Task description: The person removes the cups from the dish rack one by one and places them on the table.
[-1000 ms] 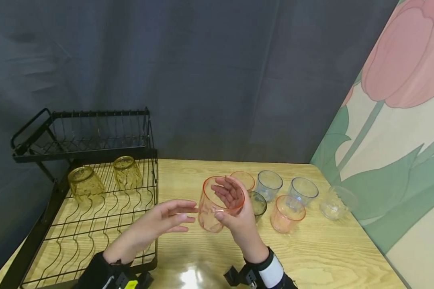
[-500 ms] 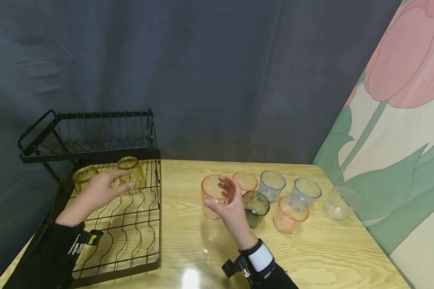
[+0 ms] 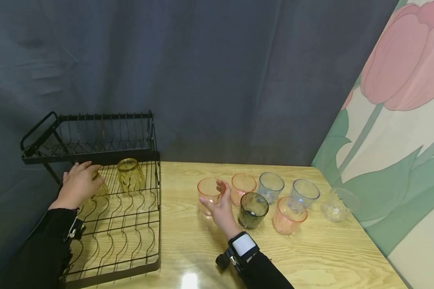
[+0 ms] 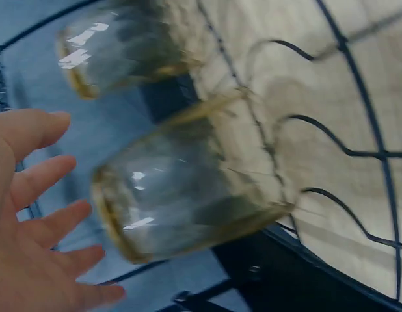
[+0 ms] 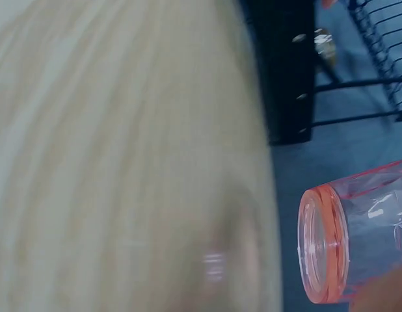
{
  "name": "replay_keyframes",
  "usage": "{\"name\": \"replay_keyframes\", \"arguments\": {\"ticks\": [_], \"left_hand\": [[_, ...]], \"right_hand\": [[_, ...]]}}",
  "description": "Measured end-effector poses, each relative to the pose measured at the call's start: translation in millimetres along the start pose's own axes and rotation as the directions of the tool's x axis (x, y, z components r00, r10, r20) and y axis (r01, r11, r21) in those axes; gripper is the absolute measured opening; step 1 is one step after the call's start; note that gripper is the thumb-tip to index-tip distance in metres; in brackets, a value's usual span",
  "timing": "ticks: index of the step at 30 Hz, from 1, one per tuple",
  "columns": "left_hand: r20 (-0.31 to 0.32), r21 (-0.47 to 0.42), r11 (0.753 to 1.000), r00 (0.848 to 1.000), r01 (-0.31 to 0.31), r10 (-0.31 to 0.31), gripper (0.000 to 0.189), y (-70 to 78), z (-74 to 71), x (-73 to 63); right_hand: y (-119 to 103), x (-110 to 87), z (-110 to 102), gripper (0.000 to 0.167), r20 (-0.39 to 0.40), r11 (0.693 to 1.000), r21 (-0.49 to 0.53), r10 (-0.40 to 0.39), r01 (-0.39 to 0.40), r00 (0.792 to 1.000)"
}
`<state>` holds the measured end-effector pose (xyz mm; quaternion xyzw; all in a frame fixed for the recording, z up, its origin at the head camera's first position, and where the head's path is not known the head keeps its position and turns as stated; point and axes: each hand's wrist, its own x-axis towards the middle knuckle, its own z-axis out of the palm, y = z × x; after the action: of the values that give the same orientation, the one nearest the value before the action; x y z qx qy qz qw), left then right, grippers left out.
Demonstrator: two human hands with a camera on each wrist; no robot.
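At the back left of the wire dish rack (image 3: 117, 277), my left hand (image 3: 77, 184) reaches beside an upside-down amber glass (image 4: 181, 188), partly hidden by it in the head view. In the left wrist view its fingers are spread and show a gap from that glass. A second amber glass (image 3: 131, 176) stands inverted just to the right. My right hand (image 3: 218, 206) holds a clear pink glass (image 3: 207, 192) with an orange rim, thumb and fingers around its sides. In the right wrist view the pink glass's base (image 5: 323, 244) appears apart from the tabletop.
Right of my right hand stand a dark grey glass (image 3: 253, 210), two pink glasses, one at the back (image 3: 243, 188) and one in front (image 3: 289, 216), two blue-rimmed glasses and a clear glass (image 3: 334, 206). The rack's upper tier (image 3: 90, 154) overhangs the back left.
My left hand has left the side of the held pink glass and moved left to the rear amber glass. My right hand, still holding the pink glass, has shifted slightly left and farther away.
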<state>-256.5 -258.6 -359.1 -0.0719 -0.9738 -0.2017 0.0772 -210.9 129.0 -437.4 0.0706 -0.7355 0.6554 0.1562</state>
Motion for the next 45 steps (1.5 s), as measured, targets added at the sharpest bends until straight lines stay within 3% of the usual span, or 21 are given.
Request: {"name": "replay_keyframes", "arguments": {"ticks": [4, 12, 15, 19, 26, 29, 33, 38, 45], "left_hand": [[0.064, 0.049, 0.997, 0.996, 0.058, -0.061, 0.055, -13.0, 6.6, 1.4], [0.052, 0.043, 0.996, 0.996, 0.075, -0.077, 0.056, -24.3, 5.9, 6.6], [0.081, 0.05, 0.994, 0.991, 0.1, -0.104, 0.058, -23.6, 3.8, 7.3], [0.166, 0.059, 0.985, 0.972, 0.16, -0.168, 0.063, -19.6, -1.8, 11.2], [0.286, 0.08, 0.969, 0.926, 0.233, -0.246, 0.079, -14.0, -6.4, 17.4], [0.316, 0.084, 0.97, 0.918, 0.226, -0.241, 0.084, -13.6, -6.9, 19.0], [0.338, 0.077, 0.979, 0.919, 0.186, -0.202, 0.084, -13.5, -9.0, 20.2], [0.364, 0.082, 0.99, 0.922, 0.113, -0.135, 0.09, -13.1, -13.6, 16.3], [0.355, 0.104, 0.992, 0.93, 0.066, -0.099, 0.093, -0.6, -17.3, 0.6]], "right_hand": [[12, -2.8, -1, 0.08, 0.023, 0.999, -0.004, 0.043, -0.043, 0.999], [16, -1.7, -6, 0.083, 0.07, 0.992, 0.084, 0.086, -0.091, 0.994], [16, 0.6, -7, 0.086, 0.092, 0.984, 0.137, 0.102, -0.114, 0.991], [17, 2.9, -7, 0.09, 0.084, 0.983, 0.117, 0.135, -0.144, 0.987], [17, 6.1, -6, 0.091, -0.013, 0.981, -0.1, 0.163, -0.164, 0.987], [17, 7.0, -6, 0.092, -0.063, 0.961, -0.213, 0.168, -0.178, 0.984], [16, 7.4, -9, 0.096, -0.093, 0.938, -0.291, 0.169, -0.189, 0.981], [11, 5.4, -14, 0.104, -0.099, 0.934, -0.297, 0.176, -0.198, 0.979], [-1, -1.1, -15, 0.103, -0.091, 0.941, -0.308, 0.121, -0.144, 0.988]]}}
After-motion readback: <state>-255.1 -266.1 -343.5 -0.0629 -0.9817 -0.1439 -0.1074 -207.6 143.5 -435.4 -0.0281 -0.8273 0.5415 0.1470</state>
